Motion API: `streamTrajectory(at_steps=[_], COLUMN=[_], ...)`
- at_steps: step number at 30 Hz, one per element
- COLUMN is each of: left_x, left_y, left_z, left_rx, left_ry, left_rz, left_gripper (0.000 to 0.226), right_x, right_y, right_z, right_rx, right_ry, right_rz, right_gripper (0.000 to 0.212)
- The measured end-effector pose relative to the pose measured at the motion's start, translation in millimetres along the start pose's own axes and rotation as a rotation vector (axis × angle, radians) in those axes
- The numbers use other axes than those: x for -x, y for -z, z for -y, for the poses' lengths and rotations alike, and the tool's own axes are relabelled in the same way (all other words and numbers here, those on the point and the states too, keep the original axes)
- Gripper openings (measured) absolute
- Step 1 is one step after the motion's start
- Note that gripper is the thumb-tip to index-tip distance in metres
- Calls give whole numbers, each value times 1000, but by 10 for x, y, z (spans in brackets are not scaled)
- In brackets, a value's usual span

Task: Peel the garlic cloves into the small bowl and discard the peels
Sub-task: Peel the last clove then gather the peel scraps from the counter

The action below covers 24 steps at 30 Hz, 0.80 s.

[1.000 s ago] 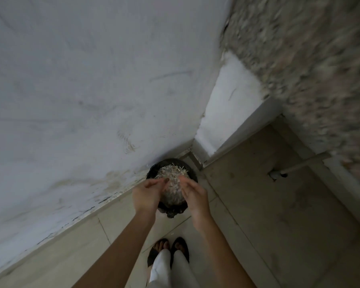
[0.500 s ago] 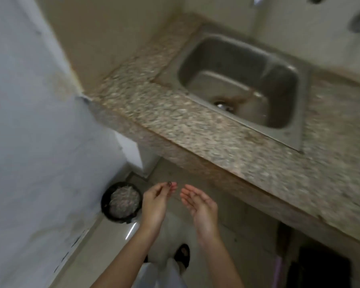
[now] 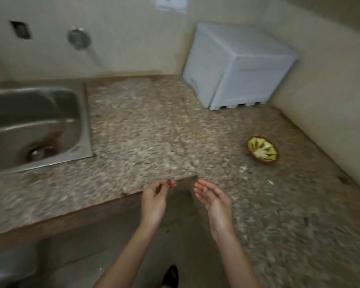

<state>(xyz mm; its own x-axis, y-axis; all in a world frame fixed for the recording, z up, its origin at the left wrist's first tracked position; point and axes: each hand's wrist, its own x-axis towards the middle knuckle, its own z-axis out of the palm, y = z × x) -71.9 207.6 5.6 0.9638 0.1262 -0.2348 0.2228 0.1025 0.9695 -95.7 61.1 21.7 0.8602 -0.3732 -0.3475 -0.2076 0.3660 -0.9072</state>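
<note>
The left hand [image 3: 154, 197] was held loosely curled, gripping nothing, the right hand [image 3: 215, 197] spread flat, by the counter [image 3: 143, 132] edge; the small bowl [image 3: 262, 150] was set farther right.

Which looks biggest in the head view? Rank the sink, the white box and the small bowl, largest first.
1. The sink and the white box: about alike, so not ranked; the sink is cut off by the left edge, and the box stands farther back.
2. The small bowl: plainly the smallest.
</note>
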Motion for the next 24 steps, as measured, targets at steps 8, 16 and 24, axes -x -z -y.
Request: streamTrajectory(at_steps=[8, 16, 24], left_x=[-401, -574, -764], left_y=[-1359, -1925, -2235], left_z=[-33, -37, 40], left_rx=[-204, -496, -781], left_ry=[-73, -203, -429], left_rz=[267, 424, 537], left_gripper=[22, 17, 31], right_x=[-821, -1124, -1199], right_y=[1399, 1899, 1895], right_z=[658, 786, 860], right_rx=[492, 914, 992], right_ry=[234, 183, 202], right_rz=[-451, -461, -459], right_gripper=[17, 23, 8])
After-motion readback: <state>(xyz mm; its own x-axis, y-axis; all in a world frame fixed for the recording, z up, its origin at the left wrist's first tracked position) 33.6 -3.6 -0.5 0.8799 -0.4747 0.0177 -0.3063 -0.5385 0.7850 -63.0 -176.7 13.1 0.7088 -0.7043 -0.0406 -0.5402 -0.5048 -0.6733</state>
